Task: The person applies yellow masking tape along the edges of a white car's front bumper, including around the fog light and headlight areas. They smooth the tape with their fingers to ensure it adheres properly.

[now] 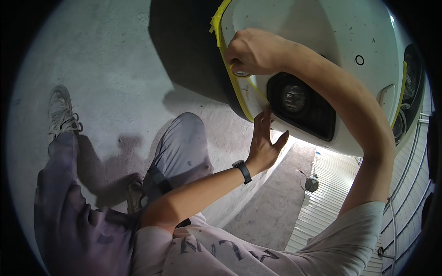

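Observation:
My right hand point(253, 51) grips a roll of yellow masking tape point(241, 74) at the edge of a white car bumper point(348, 38). From the roll a narrow tape strand point(257, 90) runs to the fingertips of my left hand point(266, 141), beside the dark fog lamp housing point(300, 103). My left fingertips are at the strand's lower end, with thumb spread away; whether they press it down cannot be told. Yellow tape point(241, 100) lines the bumper's wheel-arch edge, with loose pieces bunched higher up. A dark watch is on my left wrist.
The dark wheel-arch area point(186, 45) lies left of the bumper. A taped headlight point(411, 79) is at right. A dark round object with a cable point(311, 184) is by the corrugated metal panel point(317, 214). My bent knee point(188, 138) is below the bumper, over the concrete floor point(114, 62).

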A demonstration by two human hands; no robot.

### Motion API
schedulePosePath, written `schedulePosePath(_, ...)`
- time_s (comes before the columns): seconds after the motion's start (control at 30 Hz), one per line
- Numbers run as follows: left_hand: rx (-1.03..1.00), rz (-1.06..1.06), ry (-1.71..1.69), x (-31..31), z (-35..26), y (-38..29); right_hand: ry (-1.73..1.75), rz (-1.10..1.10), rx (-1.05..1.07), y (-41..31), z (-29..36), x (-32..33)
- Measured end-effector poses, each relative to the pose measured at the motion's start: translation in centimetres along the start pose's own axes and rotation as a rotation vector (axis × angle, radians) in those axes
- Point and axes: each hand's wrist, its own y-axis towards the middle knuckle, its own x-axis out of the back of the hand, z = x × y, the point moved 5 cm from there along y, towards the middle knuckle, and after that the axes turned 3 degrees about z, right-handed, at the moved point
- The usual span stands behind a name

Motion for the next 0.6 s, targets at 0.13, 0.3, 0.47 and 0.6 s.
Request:
schedulePosePath(0.13,-0.052,0.002,0.013,-0.1,-0.1,0.7,-0.062,0.004,0.008,0.1,0.4,0.4)
schedulePosePath(0.3,-0.122,-0.039,0.102,-0.3,0.3,0.6,-0.066,0.009,-0.032,0.1,0.9,0.8)
schedulePosePath(0.47,-0.128,-0.044,0.106,0.1,0.1,0.6,-0.092,0.014,-0.058,0.1,1.1,1.6)
schedulePosePath(0.6,-0.055,-0.057,0.057,0.9,-0.5,0.6,-0.089,-0.016,-0.106,0.0,1.4,2.3)
